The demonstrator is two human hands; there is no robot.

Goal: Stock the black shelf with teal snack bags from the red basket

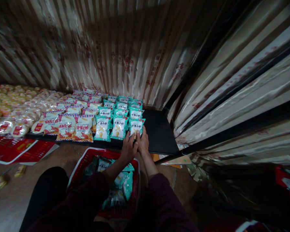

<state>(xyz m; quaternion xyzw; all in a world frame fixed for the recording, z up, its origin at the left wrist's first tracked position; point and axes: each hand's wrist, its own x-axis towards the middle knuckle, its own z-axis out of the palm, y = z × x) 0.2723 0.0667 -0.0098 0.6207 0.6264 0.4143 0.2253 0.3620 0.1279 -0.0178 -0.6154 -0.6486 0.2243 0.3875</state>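
My left hand [129, 147] and my right hand [143, 141] are together at the lower part of a teal snack bag [136, 125]. It stands upright at the front right of several rows of similar bags on a black shelf [159, 130]. My left hand grips its lower left edge, and my right hand holds its right side. Left of it stands another teal snack bag [119, 127]. Below my forearms, a red basket [78, 167] on the floor holds more teal bags [127, 185], partly hidden by my sleeves.
Orange and white snack bags [83, 129] and round wrapped packs [19, 129] fill the shelf leftward. A striped curtain [125, 58] hangs behind. Dark poles [207, 141] slant along the right. Another red basket [12, 149] lies at left, near small gold packets [20, 170].
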